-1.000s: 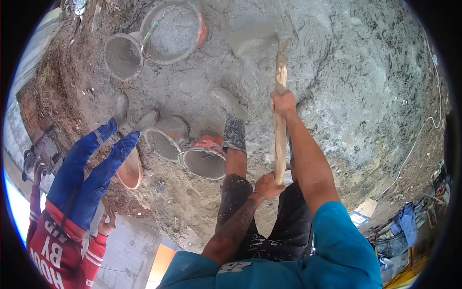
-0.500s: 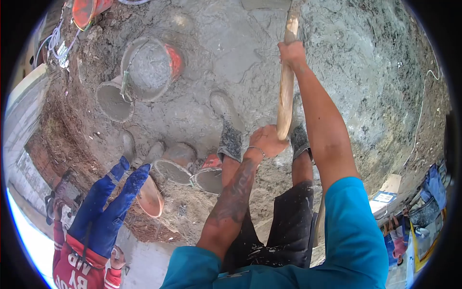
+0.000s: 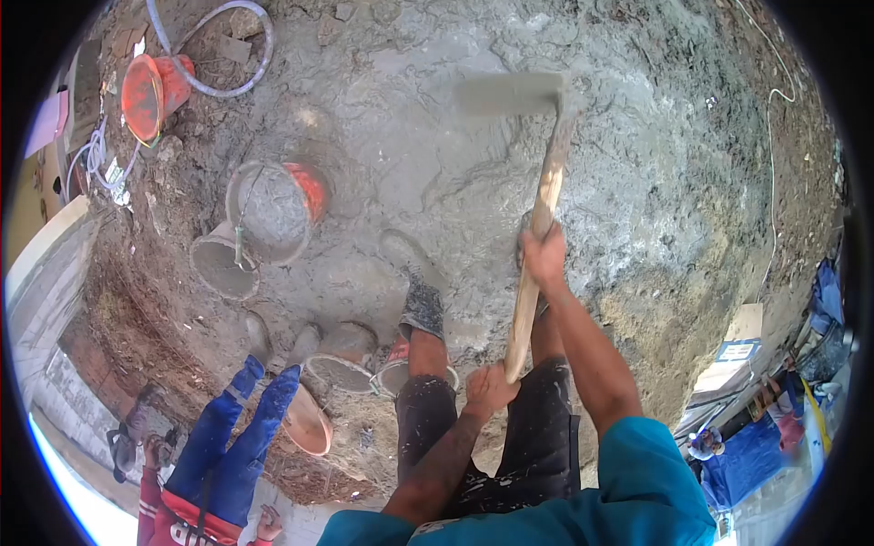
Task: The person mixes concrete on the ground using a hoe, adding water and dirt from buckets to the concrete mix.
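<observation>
A hoe with a long wooden handle (image 3: 537, 237) slants forward from my body. Its wide blade (image 3: 506, 94), coated in grey and blurred by motion, lies low over the wet cement mix (image 3: 410, 127). My left hand (image 3: 492, 389) is closed around the butt end of the handle, close in front of my shorts. Farther up the shaft, my right hand (image 3: 544, 255) grips it near the middle. My boot (image 3: 414, 259) stands in the mix, left of the handle.
A large bucket of grey mix (image 3: 276, 214) stands to the left, beside a smaller bucket (image 3: 225, 264). An orange bucket (image 3: 157, 96) lies near a hose (image 3: 264, 55). More buckets (image 3: 341, 369) sit near my left leg. A person in blue trousers (image 3: 223, 423) stands at the left.
Both hands have drawn the hoe back toward my body, and its blade has come into view. The scene has shifted downward in the view, with more ground showing at the far side.
</observation>
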The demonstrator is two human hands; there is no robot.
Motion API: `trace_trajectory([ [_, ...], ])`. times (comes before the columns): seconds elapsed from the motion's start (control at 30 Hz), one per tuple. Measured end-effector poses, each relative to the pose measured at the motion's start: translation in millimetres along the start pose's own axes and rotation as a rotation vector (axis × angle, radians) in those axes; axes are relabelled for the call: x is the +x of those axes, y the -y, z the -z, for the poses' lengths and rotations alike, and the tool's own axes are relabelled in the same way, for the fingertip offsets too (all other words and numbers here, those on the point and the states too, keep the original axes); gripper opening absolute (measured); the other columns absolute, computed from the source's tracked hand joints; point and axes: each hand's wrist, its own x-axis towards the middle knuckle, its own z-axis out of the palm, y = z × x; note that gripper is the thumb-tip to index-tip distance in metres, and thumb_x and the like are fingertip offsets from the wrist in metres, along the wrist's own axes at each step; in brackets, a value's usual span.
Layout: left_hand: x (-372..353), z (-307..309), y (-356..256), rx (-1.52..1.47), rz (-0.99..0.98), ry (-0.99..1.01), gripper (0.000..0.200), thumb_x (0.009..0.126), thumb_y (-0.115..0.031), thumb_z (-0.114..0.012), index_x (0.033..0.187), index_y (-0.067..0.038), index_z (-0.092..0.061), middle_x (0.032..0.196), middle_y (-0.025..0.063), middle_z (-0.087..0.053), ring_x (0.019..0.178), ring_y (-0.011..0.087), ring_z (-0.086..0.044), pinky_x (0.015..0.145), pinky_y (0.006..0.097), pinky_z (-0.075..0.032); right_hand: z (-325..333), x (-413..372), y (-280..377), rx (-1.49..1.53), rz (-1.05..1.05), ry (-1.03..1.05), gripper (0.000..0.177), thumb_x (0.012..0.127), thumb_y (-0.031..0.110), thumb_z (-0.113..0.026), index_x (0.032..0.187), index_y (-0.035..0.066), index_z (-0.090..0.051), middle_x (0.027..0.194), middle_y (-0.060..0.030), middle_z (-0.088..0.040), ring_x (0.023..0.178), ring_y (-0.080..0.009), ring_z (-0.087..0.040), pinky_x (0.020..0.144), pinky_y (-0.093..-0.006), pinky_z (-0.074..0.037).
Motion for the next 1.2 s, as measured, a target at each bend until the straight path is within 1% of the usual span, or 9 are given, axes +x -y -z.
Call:
trace_trajectory([
  [0.13, 130, 107, -93, 0.025, -0.178, -0.216, 0.030, 0.066, -0.028, -0.061, 0.087, -0.006, -0.065, 0.081, 0.0210, -0.064, 0.083, 0.0366, -0.062, 0.076, 0.0439, -0.049, 13, 185, 106, -0.222, 0.230, -0.166, 0.054, 0.075, 0.038, -0.064, 0.099, -0.010, -0.054, 0.098, -0.0314, -0.058, 0.091, -0.0440, -0.059, 0.079, -0.0436, -0.048],
  [0.2, 158, 133, -130, 0.048, -0.207, -0.173, 0.033, 0.066, -0.033, -0.062, 0.084, -0.005, -0.066, 0.076, 0.0155, -0.066, 0.076, 0.0299, -0.065, 0.071, 0.0397, -0.051, 19, 247, 129, -0.457, 0.411, -0.205, 0.046, 0.078, 0.041, -0.058, 0.063, -0.003, -0.061, 0.059, -0.0127, -0.063, 0.061, -0.0254, -0.065, 0.064, -0.0354, -0.051],
  [0.43, 84, 89, -97, 0.118, -0.114, 0.060, 0.039, 0.064, -0.036, -0.066, 0.083, -0.002, -0.064, 0.079, 0.0154, -0.066, 0.074, 0.0273, -0.066, 0.069, 0.0370, -0.051, 18, 176, 37, -0.333, -0.052, -0.064, 0.034, 0.075, 0.029, -0.062, 0.068, -0.005, -0.061, 0.057, -0.0123, -0.060, 0.051, -0.0221, -0.062, 0.051, -0.0356, -0.050],
  [0.53, 67, 42, -30, 0.025, -0.043, 0.166, 0.046, 0.065, -0.036, -0.066, 0.092, 0.000, -0.065, 0.089, 0.0195, -0.066, 0.081, 0.0327, -0.065, 0.072, 0.0406, -0.051, 13, 101, 20, -0.261, -0.275, -0.013, 0.044, 0.070, 0.036, -0.064, 0.074, -0.007, -0.064, 0.072, -0.0179, -0.066, 0.079, -0.0288, -0.067, 0.072, -0.0380, -0.051],
  [0.8, -31, -22, 28, 0.198, -0.055, 0.032, 0.042, 0.065, -0.029, -0.063, 0.099, -0.004, -0.061, 0.084, 0.0177, -0.066, 0.084, 0.0340, -0.064, 0.074, 0.0415, -0.050, -22, -41, -111, -0.345, 0.246, -0.350, 0.041, 0.076, 0.021, -0.065, 0.097, -0.011, -0.049, 0.070, -0.0202, -0.061, 0.050, -0.0267, -0.061, 0.049, -0.0372, -0.050],
  [0.87, -3, -7, 15, 0.190, -0.028, 0.011, 0.042, 0.064, -0.029, -0.062, 0.098, -0.005, -0.061, 0.080, 0.0180, -0.065, 0.078, 0.0347, -0.064, 0.071, 0.0436, -0.050, 5, -11, -23, 0.129, -0.083, -0.064, 0.039, 0.076, 0.019, -0.064, 0.096, -0.010, -0.047, 0.066, -0.0173, -0.060, 0.051, -0.0253, -0.061, 0.047, -0.0358, -0.049],
  [0.9, 32, 14, -3, 0.206, -0.033, -0.034, 0.043, 0.064, -0.030, -0.062, 0.099, -0.006, -0.061, 0.079, 0.0184, -0.065, 0.075, 0.0357, -0.064, 0.069, 0.0450, -0.049, 8, 38, -20, 0.173, -0.175, -0.027, 0.054, 0.072, 0.027, -0.069, 0.104, -0.010, -0.047, 0.086, -0.0270, -0.059, 0.086, -0.0398, -0.060, 0.079, -0.0430, -0.048],
  [0.93, 75, 26, -15, 0.201, -0.135, -0.160, 0.040, 0.065, -0.029, -0.062, 0.097, -0.005, -0.061, 0.079, 0.0186, -0.065, 0.075, 0.0361, -0.063, 0.071, 0.0443, -0.049, 5, 95, -21, -0.031, 0.180, -0.254, 0.036, 0.077, 0.019, -0.064, 0.091, -0.009, -0.047, 0.063, -0.0149, -0.059, 0.052, -0.0230, -0.062, 0.049, -0.0354, -0.049],
  [1.2, 113, 77, -135, 0.210, -0.179, -0.042, 0.033, 0.062, -0.028, -0.065, 0.082, -0.002, -0.067, 0.079, 0.0198, -0.065, 0.077, 0.0366, -0.064, 0.073, 0.0401, -0.051, 69, 209, 31, -0.382, -0.072, -0.073, 0.041, 0.078, 0.038, -0.058, 0.078, -0.003, -0.064, 0.064, -0.0133, -0.063, 0.058, -0.0242, -0.064, 0.062, -0.0364, -0.051],
])
